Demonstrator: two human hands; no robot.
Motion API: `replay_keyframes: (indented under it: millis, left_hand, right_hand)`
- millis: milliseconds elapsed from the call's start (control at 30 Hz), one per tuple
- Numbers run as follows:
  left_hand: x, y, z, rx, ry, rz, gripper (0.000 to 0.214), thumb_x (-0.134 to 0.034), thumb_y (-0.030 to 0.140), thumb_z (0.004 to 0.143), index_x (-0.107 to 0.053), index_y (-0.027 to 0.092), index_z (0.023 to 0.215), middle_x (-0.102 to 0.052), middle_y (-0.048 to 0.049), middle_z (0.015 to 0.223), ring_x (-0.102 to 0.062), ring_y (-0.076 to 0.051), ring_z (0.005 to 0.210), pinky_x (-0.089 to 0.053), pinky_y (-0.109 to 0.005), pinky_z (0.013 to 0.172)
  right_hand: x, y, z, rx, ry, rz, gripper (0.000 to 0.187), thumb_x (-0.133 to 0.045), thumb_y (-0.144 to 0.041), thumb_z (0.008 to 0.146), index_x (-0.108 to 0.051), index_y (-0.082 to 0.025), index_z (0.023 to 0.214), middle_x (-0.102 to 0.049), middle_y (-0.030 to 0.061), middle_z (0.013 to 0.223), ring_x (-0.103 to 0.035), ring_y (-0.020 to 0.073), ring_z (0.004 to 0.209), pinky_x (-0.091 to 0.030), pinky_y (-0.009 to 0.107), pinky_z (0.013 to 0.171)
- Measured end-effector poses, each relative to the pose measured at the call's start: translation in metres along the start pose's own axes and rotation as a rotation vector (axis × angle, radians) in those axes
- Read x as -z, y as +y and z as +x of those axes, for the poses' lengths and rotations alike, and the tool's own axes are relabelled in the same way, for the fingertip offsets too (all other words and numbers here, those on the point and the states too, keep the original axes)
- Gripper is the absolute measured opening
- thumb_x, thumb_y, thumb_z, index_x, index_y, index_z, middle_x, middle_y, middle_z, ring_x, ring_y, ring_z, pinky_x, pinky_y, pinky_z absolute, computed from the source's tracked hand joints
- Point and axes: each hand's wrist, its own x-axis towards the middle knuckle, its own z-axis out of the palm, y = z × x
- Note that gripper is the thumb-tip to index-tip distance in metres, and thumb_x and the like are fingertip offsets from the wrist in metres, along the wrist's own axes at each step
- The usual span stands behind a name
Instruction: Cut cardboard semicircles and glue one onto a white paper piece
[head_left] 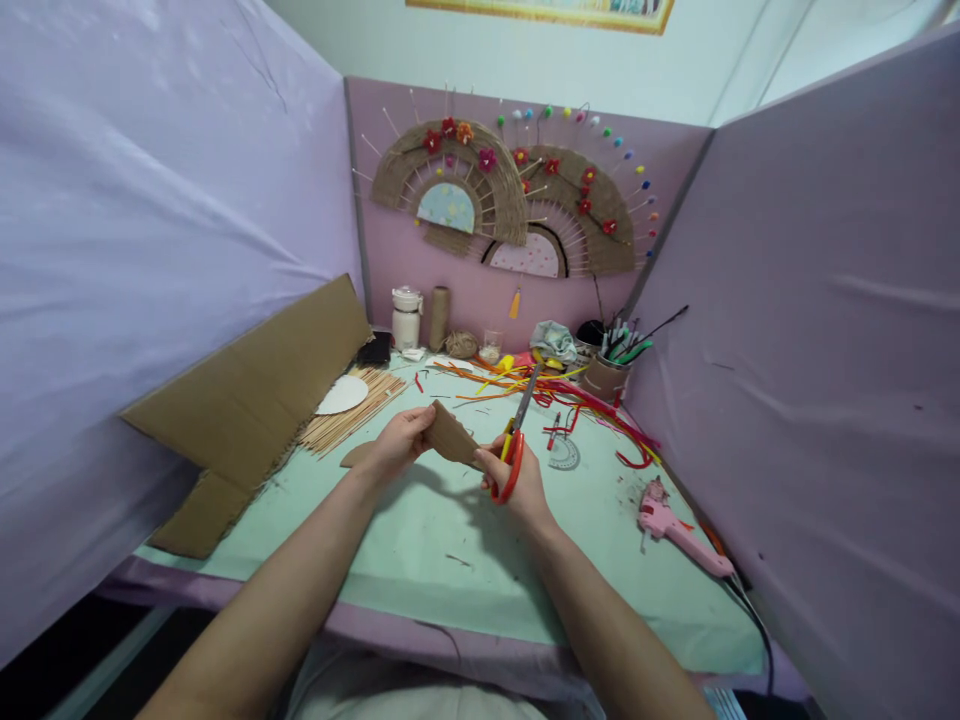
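Note:
My left hand (401,442) is closed on the left end of a brown cardboard piece (451,436), held up over the pale green table (420,540). My right hand (517,485) grips red-and-yellow-handled scissors (514,440); its fingers also touch the cardboard's right edge. The scissor blades point up and away, toward the back of the table. A second brown scrap (356,455) lies on the table just under my left hand.
A large cardboard sheet (255,390) leans at the left beside bamboo sticks (352,415) and a white disc (342,396). Coloured strips (570,400), a protractor (564,454), a pen cup (606,375) and a pink glue gun (675,528) lie at the right. Woven fans (510,195) hang on the back panel.

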Motion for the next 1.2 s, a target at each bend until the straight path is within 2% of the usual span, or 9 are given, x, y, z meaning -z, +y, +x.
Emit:
replay_keyframes:
  millis: [133, 300, 400, 567, 733, 867, 967, 1067, 1200]
  left_hand:
    - [0.001, 0.002, -0.001, 0.110, -0.054, -0.105, 0.053, -0.077, 0.056, 0.070, -0.071, 0.015, 0.103, -0.073, -0.0160, 0.105, -0.067, -0.026, 0.096, -0.051, -0.037, 0.085]
    - [0.006, 0.004, -0.001, 0.152, -0.149, -0.151, 0.074, -0.061, 0.074, 0.072, -0.063, 0.023, 0.126, -0.069, -0.0163, 0.121, -0.066, -0.027, 0.108, -0.049, -0.040, 0.094]
    - [0.005, 0.004, -0.002, 0.158, -0.183, -0.091, 0.070, -0.067, 0.073, 0.068, -0.070, 0.020, 0.114, -0.071, -0.0160, 0.113, -0.067, -0.026, 0.105, -0.047, -0.041, 0.097]
    - [-0.008, -0.003, -0.006, 0.116, -0.160, 0.110, 0.046, -0.084, 0.049, 0.063, -0.076, 0.016, 0.094, -0.074, -0.0121, 0.099, -0.067, -0.025, 0.097, -0.045, -0.041, 0.099]
    - [-0.012, 0.000, -0.005, 0.010, -0.059, 0.123, 0.042, -0.074, 0.052, 0.071, -0.069, 0.015, 0.090, -0.070, -0.0074, 0.087, -0.064, -0.021, 0.087, -0.050, -0.038, 0.089]
    - [0.001, 0.016, -0.009, -0.113, 0.039, 0.276, 0.031, -0.063, 0.049, 0.078, -0.055, 0.019, 0.079, -0.054, 0.0031, 0.075, -0.052, -0.012, 0.071, -0.047, -0.025, 0.070]
    - [0.007, 0.029, -0.016, -0.012, -0.131, 0.587, 0.024, -0.056, 0.043, 0.083, -0.051, 0.020, 0.075, -0.046, 0.0042, 0.069, -0.044, -0.012, 0.065, -0.038, -0.022, 0.057]
    - [0.007, 0.036, -0.021, 0.018, -0.316, 0.871, 0.021, -0.049, 0.039, 0.084, -0.049, 0.020, 0.075, -0.045, 0.0029, 0.072, -0.043, -0.013, 0.067, -0.034, -0.024, 0.056]
    - [0.005, 0.037, -0.020, -0.013, -0.381, 0.967, 0.024, -0.045, 0.040, 0.086, -0.045, 0.020, 0.072, -0.044, 0.0028, 0.072, -0.042, -0.013, 0.067, -0.033, -0.025, 0.059]
  right_hand:
    - [0.001, 0.005, 0.002, 0.015, 0.033, 0.007, 0.040, -0.078, -0.038, 0.065, -0.046, -0.021, 0.083, -0.061, -0.0059, 0.068, -0.047, 0.0061, 0.037, -0.043, 0.021, 0.035]
    - [0.002, 0.010, 0.006, 0.025, 0.113, 0.140, 0.040, -0.079, -0.038, 0.067, -0.045, -0.022, 0.081, -0.058, -0.0081, 0.062, -0.046, 0.0047, 0.037, -0.045, 0.020, 0.037]
    - [0.004, 0.010, 0.008, 0.015, 0.121, 0.216, 0.042, -0.081, -0.040, 0.067, -0.046, -0.022, 0.081, -0.051, -0.0111, 0.054, -0.045, 0.0050, 0.038, -0.050, 0.021, 0.041]
    - [0.004, 0.010, 0.007, 0.034, 0.100, 0.265, 0.041, -0.083, -0.039, 0.066, -0.048, -0.022, 0.081, -0.052, -0.0103, 0.057, -0.044, 0.0041, 0.040, -0.051, 0.020, 0.043]
    - [0.000, 0.008, 0.002, -0.030, 0.040, 0.174, 0.040, -0.082, -0.038, 0.066, -0.048, -0.020, 0.080, -0.059, -0.0071, 0.063, -0.043, 0.0036, 0.039, -0.048, 0.020, 0.040]
    - [-0.002, 0.005, -0.002, -0.015, 0.052, 0.160, 0.043, -0.082, -0.040, 0.067, -0.047, -0.021, 0.082, -0.070, -0.0001, 0.087, -0.043, 0.0028, 0.040, -0.048, 0.021, 0.041]
    - [0.000, 0.002, -0.002, 0.055, 0.080, 0.209, 0.044, -0.081, -0.042, 0.067, -0.045, -0.022, 0.084, -0.072, 0.0015, 0.098, -0.045, 0.0026, 0.041, -0.049, 0.022, 0.043]
    - [0.001, 0.003, 0.000, 0.049, 0.066, 0.177, 0.045, -0.081, -0.041, 0.066, -0.044, -0.023, 0.084, -0.068, -0.0039, 0.074, -0.045, 0.0046, 0.039, -0.044, 0.021, 0.039]
    - [0.001, 0.008, 0.003, -0.038, 0.032, 0.106, 0.050, -0.083, -0.040, 0.061, -0.041, -0.024, 0.083, -0.064, -0.0053, 0.067, -0.047, 0.0074, 0.039, -0.035, 0.020, 0.035]
